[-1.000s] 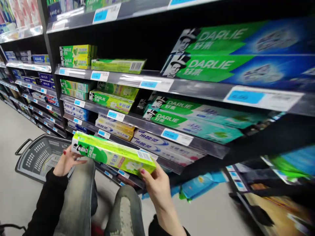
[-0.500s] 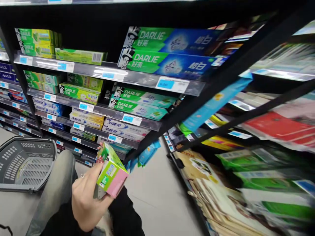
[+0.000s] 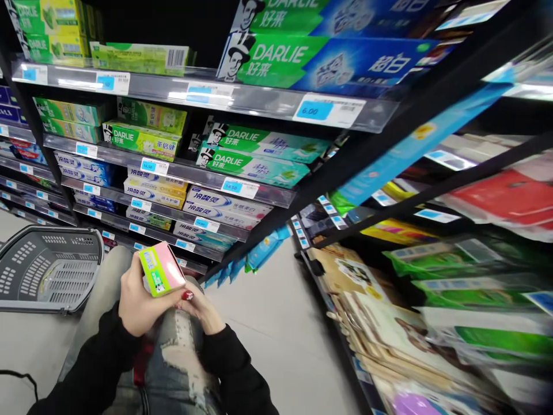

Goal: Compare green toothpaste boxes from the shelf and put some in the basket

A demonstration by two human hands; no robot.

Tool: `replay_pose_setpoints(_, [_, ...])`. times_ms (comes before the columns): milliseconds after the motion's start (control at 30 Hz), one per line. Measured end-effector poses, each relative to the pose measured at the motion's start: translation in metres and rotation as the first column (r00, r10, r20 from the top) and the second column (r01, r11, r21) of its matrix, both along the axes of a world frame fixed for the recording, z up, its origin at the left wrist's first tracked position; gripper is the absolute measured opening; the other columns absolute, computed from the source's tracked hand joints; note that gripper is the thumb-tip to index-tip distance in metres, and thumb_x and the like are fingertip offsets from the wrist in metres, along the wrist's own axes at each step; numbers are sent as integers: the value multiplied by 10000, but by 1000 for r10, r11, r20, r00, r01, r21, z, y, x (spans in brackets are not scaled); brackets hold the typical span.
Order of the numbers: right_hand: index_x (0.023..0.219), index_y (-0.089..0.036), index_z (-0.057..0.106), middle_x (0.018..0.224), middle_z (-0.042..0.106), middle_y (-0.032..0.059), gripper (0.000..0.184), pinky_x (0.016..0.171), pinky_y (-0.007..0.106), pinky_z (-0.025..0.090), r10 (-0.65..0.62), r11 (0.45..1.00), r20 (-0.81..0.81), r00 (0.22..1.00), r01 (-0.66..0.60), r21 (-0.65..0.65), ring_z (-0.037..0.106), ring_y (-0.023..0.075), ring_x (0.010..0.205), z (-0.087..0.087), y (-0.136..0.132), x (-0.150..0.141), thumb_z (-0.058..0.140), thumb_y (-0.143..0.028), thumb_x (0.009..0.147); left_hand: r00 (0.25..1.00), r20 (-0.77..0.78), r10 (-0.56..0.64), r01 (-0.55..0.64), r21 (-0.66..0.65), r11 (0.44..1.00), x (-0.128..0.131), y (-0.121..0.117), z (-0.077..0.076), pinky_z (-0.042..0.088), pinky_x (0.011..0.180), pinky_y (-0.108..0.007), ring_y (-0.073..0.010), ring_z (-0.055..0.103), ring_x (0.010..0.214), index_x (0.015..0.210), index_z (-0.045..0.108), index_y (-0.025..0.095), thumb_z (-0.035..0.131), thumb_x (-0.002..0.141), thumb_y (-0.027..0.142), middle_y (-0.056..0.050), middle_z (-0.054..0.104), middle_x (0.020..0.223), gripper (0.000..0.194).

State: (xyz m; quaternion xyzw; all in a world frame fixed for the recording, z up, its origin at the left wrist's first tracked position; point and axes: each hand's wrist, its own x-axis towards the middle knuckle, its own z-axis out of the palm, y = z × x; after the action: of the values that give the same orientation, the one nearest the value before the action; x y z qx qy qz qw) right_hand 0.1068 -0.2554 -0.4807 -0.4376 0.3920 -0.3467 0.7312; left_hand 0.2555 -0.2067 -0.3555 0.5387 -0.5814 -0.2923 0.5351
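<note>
My left hand is closed around a green and pink toothpaste box, held with one end turned up toward me above my knees. A thumb with a red nail lies along its lower edge. My right hand meets the box from the right at its lower corner, its fingers partly hidden behind the box and the thumb. In front of me, a shelf rack carries Darlie toothpaste boxes and several other toothpaste boxes in rows.
A grey shopping basket stands on the floor at the left, beside my leg. Price tags line the shelf edges. Blue packets hang at the rack's end. On the right, another rack holds green bags and brown flat packs.
The toothpaste box has moved left and turned, so more of its pink side shows. My right hand has come into clearer sight beside it. The upper shelves appear larger and higher in view.
</note>
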Motion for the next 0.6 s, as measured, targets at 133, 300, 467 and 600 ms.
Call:
replay_pose_setpoints(133, [786,-165,553,600,586,33,613,372,197,311,79,988,91,993,-90,122,394,63,368,3,8,-5,526,-765,661,992,-109,58,-52,59,997,2,-3,-3,522,748,-279,-232,662,864,938,569,158,844,541,376,-89,690,973,530])
replay_pose_setpoints(300, [1145,-185,478,587,591,-10,866,345,193,291,43,991,144,989,-60,116,421,82,349,21,29,-25,683,-745,516,784,-575,233,-147,193,970,15,-27,-2,520,831,-331,-249,664,901,1024,593,116,871,488,358,-122,691,993,650])
replay_pose_setpoints(467, [1214,-136,444,538,554,-24,756,336,185,267,-68,996,-3,998,68,56,417,78,334,52,45,-36,694,-587,661,516,-805,295,-22,331,943,25,-41,6,478,939,-439,-299,644,1004,1060,564,107,888,470,365,-135,695,969,720])
replay_pose_setpoints(600, [1123,-116,491,524,528,-22,693,327,194,229,-138,990,-144,980,135,-32,384,74,330,78,47,-36,649,-623,676,449,-848,283,13,323,946,22,-40,4,470,957,-444,-300,636,1026,1086,571,119,881,506,355,-129,698,972,699])
